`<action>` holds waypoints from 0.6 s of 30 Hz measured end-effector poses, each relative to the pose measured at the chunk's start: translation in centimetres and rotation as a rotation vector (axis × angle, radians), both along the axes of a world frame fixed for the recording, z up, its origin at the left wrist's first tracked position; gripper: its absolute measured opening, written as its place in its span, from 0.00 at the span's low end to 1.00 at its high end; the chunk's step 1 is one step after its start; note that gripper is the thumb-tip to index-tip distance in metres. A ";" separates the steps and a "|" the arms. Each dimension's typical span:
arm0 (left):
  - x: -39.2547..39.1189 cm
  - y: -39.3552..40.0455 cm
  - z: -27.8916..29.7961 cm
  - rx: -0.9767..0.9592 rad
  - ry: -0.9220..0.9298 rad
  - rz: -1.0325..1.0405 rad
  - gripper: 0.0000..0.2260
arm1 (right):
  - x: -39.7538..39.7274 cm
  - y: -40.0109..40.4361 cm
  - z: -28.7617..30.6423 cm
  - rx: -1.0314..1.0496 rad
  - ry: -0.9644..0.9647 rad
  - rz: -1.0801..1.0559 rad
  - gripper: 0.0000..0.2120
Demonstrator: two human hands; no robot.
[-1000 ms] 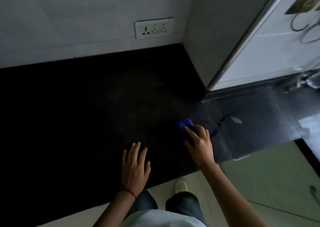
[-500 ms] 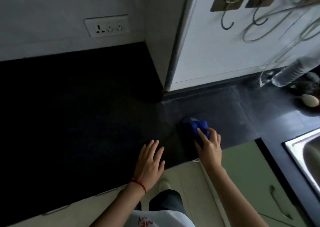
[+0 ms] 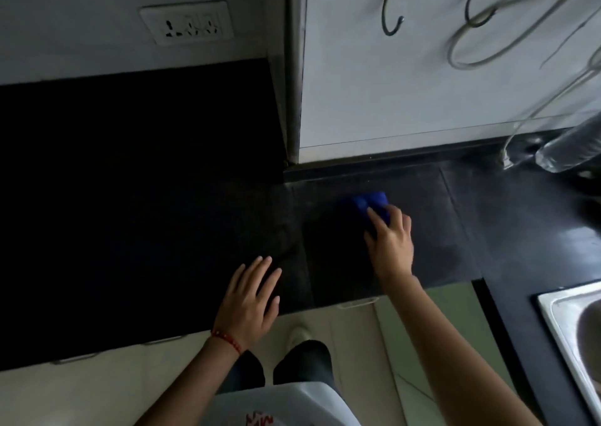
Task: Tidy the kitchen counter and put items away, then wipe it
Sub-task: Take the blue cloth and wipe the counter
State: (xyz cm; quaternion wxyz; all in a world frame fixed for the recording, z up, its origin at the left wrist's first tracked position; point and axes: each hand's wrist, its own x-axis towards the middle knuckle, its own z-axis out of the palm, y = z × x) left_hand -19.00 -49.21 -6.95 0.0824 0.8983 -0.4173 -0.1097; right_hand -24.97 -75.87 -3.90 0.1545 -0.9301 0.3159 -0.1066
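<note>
While the right hand presses a blue cloth onto the dark counter, the left hand just lies flat, fingers spread, gripping nothing.

The cloth sits toward the counter's back edge, near the inner corner where the white cabinet side meets the wall, with the right fingers curled down over its near part. The left palm rests at the front edge, apart from the cloth. A steel sink shows at the right end, a clear plastic bottle lies at the back right, and there's a wall socket above the back edge.
</note>
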 end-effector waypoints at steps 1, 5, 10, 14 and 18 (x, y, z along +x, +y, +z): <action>0.0 -0.1 0.1 0.006 -0.002 0.002 0.23 | 0.7 0.8 0.2 0.031 0.013 -0.052 0.20; 0.0 0.0 0.3 -0.003 0.019 0.006 0.23 | -1.2 4.5 -0.6 -0.030 -0.053 0.322 0.22; 0.0 0.0 0.4 0.019 -0.004 0.006 0.24 | 0.0 -0.2 0.0 -0.029 -0.054 0.183 0.20; 0.0 -0.1 0.6 0.016 0.007 0.016 0.23 | 0.8 3.8 -0.3 -0.034 -0.081 0.191 0.20; 0.1 0.1 0.5 -0.021 0.028 0.021 0.21 | -1.9 7.3 -0.7 -0.035 -0.107 0.269 0.21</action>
